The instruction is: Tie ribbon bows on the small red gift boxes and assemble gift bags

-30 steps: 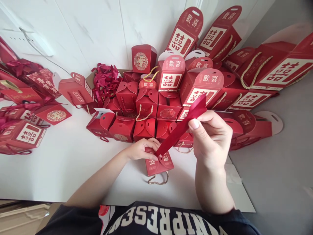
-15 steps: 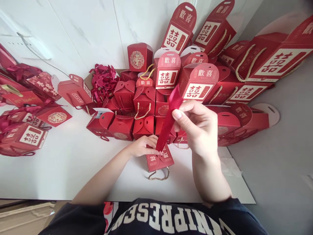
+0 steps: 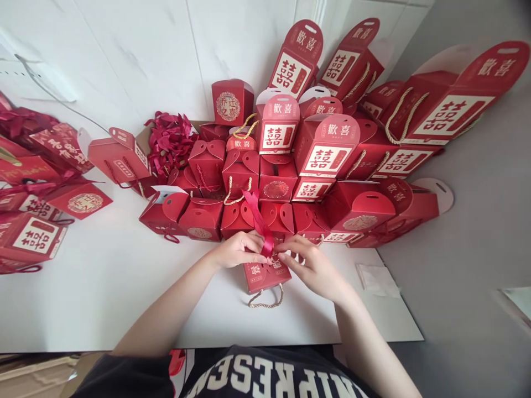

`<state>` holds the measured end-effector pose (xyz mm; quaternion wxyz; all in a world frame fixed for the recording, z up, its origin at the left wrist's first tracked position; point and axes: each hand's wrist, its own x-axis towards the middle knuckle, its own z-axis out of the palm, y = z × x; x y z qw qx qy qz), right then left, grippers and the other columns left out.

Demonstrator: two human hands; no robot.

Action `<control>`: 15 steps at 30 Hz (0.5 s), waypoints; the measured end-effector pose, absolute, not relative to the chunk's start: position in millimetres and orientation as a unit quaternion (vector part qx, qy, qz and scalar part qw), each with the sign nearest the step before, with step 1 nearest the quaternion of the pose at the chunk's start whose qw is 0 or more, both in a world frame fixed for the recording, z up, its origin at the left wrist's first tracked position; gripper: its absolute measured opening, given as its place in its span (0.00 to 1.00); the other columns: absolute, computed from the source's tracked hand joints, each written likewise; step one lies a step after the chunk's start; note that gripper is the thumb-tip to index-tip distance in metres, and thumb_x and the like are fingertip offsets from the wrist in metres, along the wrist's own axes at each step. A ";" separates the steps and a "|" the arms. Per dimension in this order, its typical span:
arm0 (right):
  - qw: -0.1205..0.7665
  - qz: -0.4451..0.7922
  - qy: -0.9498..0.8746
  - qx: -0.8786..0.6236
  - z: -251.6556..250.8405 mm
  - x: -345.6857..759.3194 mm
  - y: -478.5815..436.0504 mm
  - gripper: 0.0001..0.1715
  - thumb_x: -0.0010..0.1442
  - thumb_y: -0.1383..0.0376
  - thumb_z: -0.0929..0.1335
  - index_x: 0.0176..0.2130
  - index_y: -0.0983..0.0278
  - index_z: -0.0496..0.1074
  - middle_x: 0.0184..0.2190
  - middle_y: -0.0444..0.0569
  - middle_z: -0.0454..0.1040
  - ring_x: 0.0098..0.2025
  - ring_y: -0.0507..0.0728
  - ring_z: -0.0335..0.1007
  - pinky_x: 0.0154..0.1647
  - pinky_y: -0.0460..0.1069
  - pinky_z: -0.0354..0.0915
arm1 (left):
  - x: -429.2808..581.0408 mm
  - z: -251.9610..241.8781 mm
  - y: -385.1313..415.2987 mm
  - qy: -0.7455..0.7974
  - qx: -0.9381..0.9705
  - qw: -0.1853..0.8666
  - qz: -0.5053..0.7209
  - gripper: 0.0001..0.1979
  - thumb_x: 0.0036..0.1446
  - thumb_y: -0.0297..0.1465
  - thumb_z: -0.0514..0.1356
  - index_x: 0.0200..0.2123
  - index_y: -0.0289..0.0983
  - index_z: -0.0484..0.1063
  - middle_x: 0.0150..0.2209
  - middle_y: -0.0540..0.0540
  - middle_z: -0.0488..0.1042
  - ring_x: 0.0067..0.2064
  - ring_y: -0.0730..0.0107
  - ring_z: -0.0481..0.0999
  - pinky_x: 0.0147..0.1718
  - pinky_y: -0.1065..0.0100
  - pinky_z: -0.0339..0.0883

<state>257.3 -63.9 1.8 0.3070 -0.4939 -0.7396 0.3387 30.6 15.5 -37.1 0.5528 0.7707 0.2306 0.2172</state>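
A small red gift box (image 3: 265,281) with a gold rope handle sits on the table in front of me. From its top rises a glossy crimson ribbon (image 3: 260,221), its free end loose and leaning left over the boxes behind. At the ribbon's base my left hand (image 3: 239,250) pinches it with thumb and forefinger against the box top. From the right, my right hand (image 3: 309,265) closes thumb and forefinger on the ribbon's lower part, beside the left fingertips. The fingers partly cover where the ribbon meets the box.
Stacked red gift boxes (image 3: 276,179) stand behind my hands. A heap of crimson ribbons (image 3: 168,141) lies back left, with more beribboned boxes (image 3: 39,235) at the far left. White tissue (image 3: 376,279) lies on the right of the white table (image 3: 166,298), by the grey wall (image 3: 464,254).
My right hand has come down from holding the ribbon's upper end to the box top. The ribbon's free end now leans left, loose. My left hand stays at the box; the view has shifted slightly.
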 end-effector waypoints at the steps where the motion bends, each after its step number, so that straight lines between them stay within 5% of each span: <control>1: 0.321 0.362 -0.733 -0.479 -2.8 254.5 -65.9 0.11 0.66 0.62 0.65 0.45 0.60 0.76 0.42 0.50 0.74 0.43 0.56 0.71 0.44 0.51 0.66 | 30.6 -37.6 15.6 0.230 0.771 0.552 0.218 0.12 0.54 0.40 0.67 0.30 0.36 0.83 0.32 0.41 0.81 0.45 0.60 0.74 0.48 0.63 0.67; 6: 0.419 0.414 -0.671 -0.450 -15.6 224.9 -55.3 0.10 0.58 0.69 0.68 0.41 0.61 0.78 0.41 0.49 0.75 0.41 0.55 0.72 0.45 0.50 0.67 | 30.0 -42.2 15.8 0.227 0.771 0.546 0.234 0.12 0.54 0.40 0.67 0.29 0.36 0.83 0.34 0.42 0.81 0.44 0.61 0.74 0.48 0.62 0.67; 9: 0.463 0.416 -0.621 -0.477 -21.8 211.9 -47.2 0.07 0.58 0.67 0.68 0.35 0.63 0.78 0.33 0.48 0.78 0.34 0.55 0.73 0.39 0.49 0.68 | 29.8 -43.4 15.4 0.221 0.773 0.545 0.237 0.12 0.54 0.40 0.67 0.32 0.37 0.83 0.33 0.42 0.81 0.44 0.62 0.74 0.48 0.62 0.67; 15: 0.558 0.382 -0.491 -0.549 -31.2 230.7 -51.7 0.16 0.60 0.56 0.69 0.32 0.67 0.78 0.20 0.46 0.75 0.20 0.53 0.69 0.21 0.46 0.65 | 31.1 -38.4 13.2 0.215 0.778 0.542 0.235 0.12 0.53 0.41 0.68 0.29 0.38 0.83 0.28 0.42 0.79 0.44 0.61 0.71 0.50 0.59 0.66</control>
